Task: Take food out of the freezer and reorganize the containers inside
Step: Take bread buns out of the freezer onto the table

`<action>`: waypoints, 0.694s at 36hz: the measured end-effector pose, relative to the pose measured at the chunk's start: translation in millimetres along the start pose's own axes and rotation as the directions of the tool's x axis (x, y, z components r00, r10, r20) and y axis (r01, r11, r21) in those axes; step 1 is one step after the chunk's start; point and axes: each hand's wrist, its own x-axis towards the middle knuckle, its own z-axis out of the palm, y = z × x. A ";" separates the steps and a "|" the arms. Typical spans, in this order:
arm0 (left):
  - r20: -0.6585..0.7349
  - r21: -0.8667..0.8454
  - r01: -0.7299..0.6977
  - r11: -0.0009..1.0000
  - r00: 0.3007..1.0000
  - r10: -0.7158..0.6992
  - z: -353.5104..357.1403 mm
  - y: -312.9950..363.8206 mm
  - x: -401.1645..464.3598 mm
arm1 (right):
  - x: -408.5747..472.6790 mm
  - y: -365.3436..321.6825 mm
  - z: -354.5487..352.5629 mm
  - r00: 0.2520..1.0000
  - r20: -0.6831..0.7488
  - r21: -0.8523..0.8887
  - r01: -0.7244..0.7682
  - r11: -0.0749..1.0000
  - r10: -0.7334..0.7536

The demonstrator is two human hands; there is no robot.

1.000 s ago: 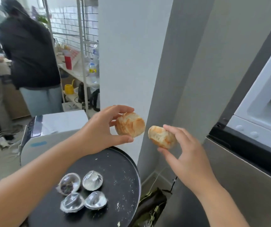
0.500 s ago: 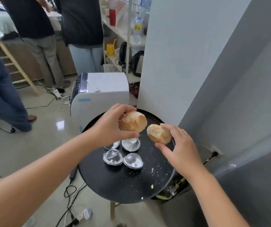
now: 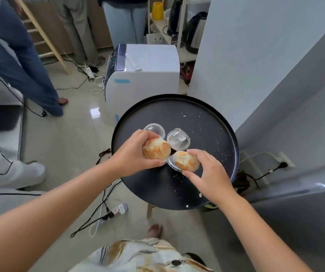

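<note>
Head view, looking down on a round black tabletop (image 3: 206, 122) at centre frame, dusted with pale crumbs. Left hand (image 3: 132, 154) curled round a golden, flaky pastry (image 3: 156, 148), thumb below and fingers over its top, just above the tabletop's left part. Right hand (image 3: 206, 171) pinching a second, smaller pastry (image 3: 185, 160) between thumb and fingertips, held at a clear plastic cup (image 3: 171, 164) of which only an edge shows; whether seated in it or just above, cannot tell. The two pastries close together, nearly touching. Behind them, toward the upper middle of the tabletop, two more cups side by side: an empty clear one (image 3: 154, 128) partly hidden by the left fingers, and one lined with crinkled foil (image 3: 178, 139). Beyond the tabletop, upper centre, a white appliance (image 3: 149, 73) with a dark control strip and a blue tape patch. Kettles (image 3: 194, 32) and a yellow jug (image 3: 157, 10) on a shelf at the top. Cables and a power strip (image 3: 116, 210) on the glossy floor at lower left. Legs of other people at upper left. Grey wall and grey freezer side (image 3: 299, 222) filling the right.
</note>
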 end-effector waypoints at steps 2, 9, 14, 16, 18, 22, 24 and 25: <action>0.010 0.017 0.025 1.000 1.000 -0.025 1.6 -8.1 -4.4 | -1.3 0.0 6.5 1.000 0.024 0.004 0.007 1.000 -0.007; 0.059 0.045 0.085 0.995 0.994 -0.088 8.4 -25.5 -16.4 | -3.6 2.6 20.1 0.992 0.124 0.032 -0.026 0.999 0.022; 0.129 0.053 0.093 0.994 0.987 -0.099 15.8 -30.9 -22.2 | -6.2 7.6 27.7 0.980 0.193 0.028 -0.052 0.998 0.046; 0.160 0.075 0.093 0.993 0.982 -0.104 17.3 -33.1 -23.1 | -5.8 9.2 29.8 0.973 0.224 0.028 -0.068 0.997 0.060; 0.185 0.099 0.092 0.991 0.977 -0.109 18.4 -35.5 -23.0 | -4.6 10.7 31.5 0.968 0.243 0.021 -0.076 0.997 0.068; 0.196 0.123 0.080 0.989 0.975 -0.103 19.4 -40.4 -19.1 | 0.1 13.8 34.1 0.966 0.247 -0.004 -0.077 0.997 0.075; 0.198 0.132 0.073 0.989 0.975 -0.099 19.3 -43.0 -15.5 | 3.0 15.5 35.0 0.969 0.236 -0.012 -0.071 0.997 0.072; 0.200 0.137 0.072 0.988 0.975 -0.098 19.3 -44.5 -13.5 | 4.7 16.4 35.3 0.970 0.230 -0.011 -0.072 0.997 0.072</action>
